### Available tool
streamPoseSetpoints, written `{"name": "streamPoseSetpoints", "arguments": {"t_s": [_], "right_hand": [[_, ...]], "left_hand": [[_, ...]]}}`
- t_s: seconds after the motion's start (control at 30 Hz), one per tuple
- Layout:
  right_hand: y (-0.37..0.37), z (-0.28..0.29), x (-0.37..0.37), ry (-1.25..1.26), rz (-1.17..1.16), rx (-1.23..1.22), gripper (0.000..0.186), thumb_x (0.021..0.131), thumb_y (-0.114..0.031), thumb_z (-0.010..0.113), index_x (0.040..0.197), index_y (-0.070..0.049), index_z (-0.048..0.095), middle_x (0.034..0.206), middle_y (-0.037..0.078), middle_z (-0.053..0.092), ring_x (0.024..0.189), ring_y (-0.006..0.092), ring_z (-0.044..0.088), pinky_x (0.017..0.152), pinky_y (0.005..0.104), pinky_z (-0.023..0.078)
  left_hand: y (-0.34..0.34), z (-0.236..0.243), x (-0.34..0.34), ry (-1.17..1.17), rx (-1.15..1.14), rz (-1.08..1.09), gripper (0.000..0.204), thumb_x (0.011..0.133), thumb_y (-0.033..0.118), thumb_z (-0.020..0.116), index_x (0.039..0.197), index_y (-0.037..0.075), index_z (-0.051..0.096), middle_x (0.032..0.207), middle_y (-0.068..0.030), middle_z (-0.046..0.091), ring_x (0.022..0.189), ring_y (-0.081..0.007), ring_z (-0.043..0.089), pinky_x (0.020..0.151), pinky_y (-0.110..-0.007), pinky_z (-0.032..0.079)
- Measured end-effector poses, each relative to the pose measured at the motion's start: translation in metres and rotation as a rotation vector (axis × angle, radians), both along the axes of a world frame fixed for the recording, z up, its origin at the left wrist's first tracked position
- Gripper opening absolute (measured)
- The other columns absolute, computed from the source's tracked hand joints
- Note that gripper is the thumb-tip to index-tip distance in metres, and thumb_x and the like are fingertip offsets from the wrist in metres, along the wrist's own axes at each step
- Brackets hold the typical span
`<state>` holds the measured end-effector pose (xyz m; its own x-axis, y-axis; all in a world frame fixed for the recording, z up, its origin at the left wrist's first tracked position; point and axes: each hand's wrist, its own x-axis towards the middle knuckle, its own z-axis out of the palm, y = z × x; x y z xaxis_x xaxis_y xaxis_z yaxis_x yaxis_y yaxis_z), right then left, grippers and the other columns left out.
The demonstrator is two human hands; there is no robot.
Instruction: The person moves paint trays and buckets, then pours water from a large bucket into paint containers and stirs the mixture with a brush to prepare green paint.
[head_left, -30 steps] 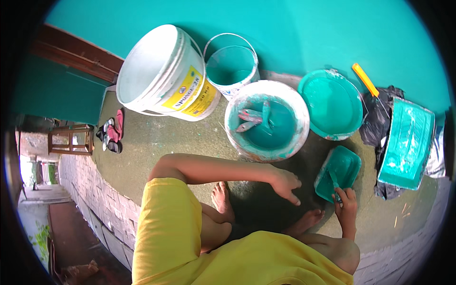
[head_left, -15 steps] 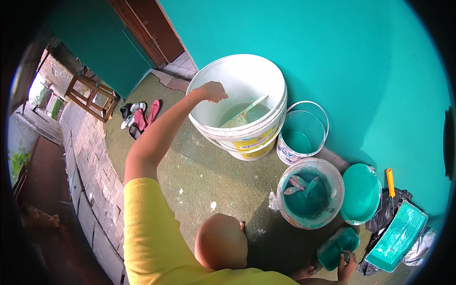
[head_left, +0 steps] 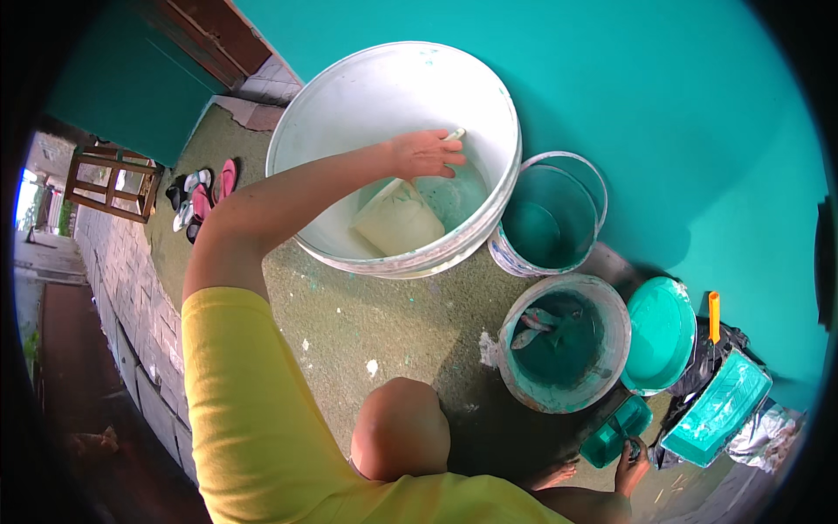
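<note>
My left hand (head_left: 426,155) reaches into a large white bucket (head_left: 305,122), its fingers closed around the handle of a white plastic dipper (head_left: 397,225). The scoop end of the dipper tilts in the cloudy greenish water (head_left: 467,188) at the bottom. Low on the right, my right hand (head_left: 632,470) is closed at the edge of a small green paint tray (head_left: 602,450). It grips what looks like a paint-smeared paintbrush (head_left: 622,430), mostly covered by the fingers and the tray's paint.
A smaller handled pail (head_left: 559,218), a tub holding several brushes (head_left: 567,397) and a round container of green paint (head_left: 661,336) line the teal wall (head_left: 646,105). An orange-handled tool (head_left: 714,316) and a roller tray (head_left: 720,410) lie beyond. Sandals (head_left: 202,201) sit left, near a wooden frame (head_left: 109,183).
My left hand has gone from the bucket's near side to the dipper and taken its handle; the dipper has turned and tilted. My view has moved closer to the bucket.
</note>
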<state>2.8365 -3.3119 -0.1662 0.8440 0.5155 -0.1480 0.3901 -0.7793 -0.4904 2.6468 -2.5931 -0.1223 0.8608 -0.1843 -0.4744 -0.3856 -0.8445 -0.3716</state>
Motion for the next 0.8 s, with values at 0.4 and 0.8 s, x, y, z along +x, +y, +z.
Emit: {"name": "streamPoseSetpoints", "arguments": {"t_s": [0.4,0.8], "right_hand": [[0.009,0.01,-0.008,-0.091,0.058,0.075,0.016,0.082,-0.008,0.063,0.096,0.0,0.062,0.086,0.015,0.064,0.071,0.023,0.062,0.065,0.0303,0.047],[-0.01,0.006,-0.008,-0.134,0.077,0.146,0.015,0.08,-0.008,0.064,0.093,-0.002,0.063,0.083,0.015,0.063,0.069,0.0284,0.062,0.061,0.0324,0.046]], "left_hand": [[0.052,-0.003,-0.032,0.261,0.304,0.307,0.037,0.069,0.048,0.068,0.074,0.011,0.07,0.074,-0.0018,0.063,0.084,-0.0199,0.057,0.078,-0.035,0.043],[-0.036,0.085,-0.042,0.096,-0.369,1.202,0.052,0.086,0.048,0.054,0.059,0.002,0.054,0.047,-0.0056,0.047,0.04,-0.0156,0.046,0.041,-0.031,0.037]]}}
